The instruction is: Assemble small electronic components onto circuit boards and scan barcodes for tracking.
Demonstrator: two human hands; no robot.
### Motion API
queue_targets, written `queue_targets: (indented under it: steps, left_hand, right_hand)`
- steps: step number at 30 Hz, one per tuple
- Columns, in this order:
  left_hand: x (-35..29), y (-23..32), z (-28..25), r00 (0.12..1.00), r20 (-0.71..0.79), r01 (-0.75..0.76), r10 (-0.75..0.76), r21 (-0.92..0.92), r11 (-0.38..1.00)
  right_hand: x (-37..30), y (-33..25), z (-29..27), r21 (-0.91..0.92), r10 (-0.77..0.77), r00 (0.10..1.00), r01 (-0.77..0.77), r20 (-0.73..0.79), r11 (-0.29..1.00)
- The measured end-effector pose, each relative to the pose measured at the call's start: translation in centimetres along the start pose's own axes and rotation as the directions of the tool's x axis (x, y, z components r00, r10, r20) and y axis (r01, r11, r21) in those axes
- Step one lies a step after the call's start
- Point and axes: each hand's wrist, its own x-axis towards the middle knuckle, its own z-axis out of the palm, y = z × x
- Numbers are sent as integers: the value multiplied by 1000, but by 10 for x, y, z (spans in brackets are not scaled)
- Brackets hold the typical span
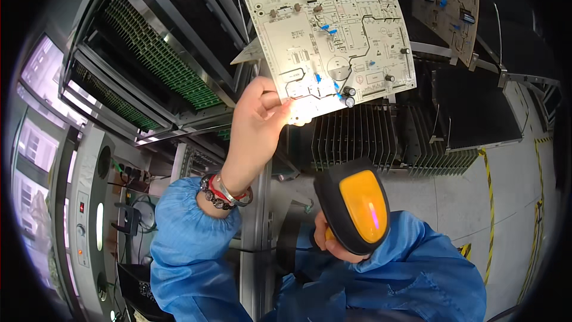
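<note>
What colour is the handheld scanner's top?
Orange-yellow, set in a black body: the scanner in the right hand, head view.

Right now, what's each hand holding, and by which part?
Left hand pinches the pale circuit board at its lower left corner. Right hand grips the black-and-orange handheld scanner by its handle.

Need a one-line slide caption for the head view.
Left hand holds a white circuit board by its corner; right hand grips a yellow-and-black handheld scanner below it.
</note>
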Motion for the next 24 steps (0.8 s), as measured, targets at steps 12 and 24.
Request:
queue_targets:
  steps: [12, 24]
  left_hand:
    - [3, -11, 5, 999, 8, -51, 51, -20, 999]
    - [11, -11, 11, 999, 36, -32, 35, -80, 996]
  right_hand:
    - [-4, 9, 2, -123, -40, 998, 34, -52, 992]
    - [-13, 17, -12, 182, 52, 996, -38, -72, 982]
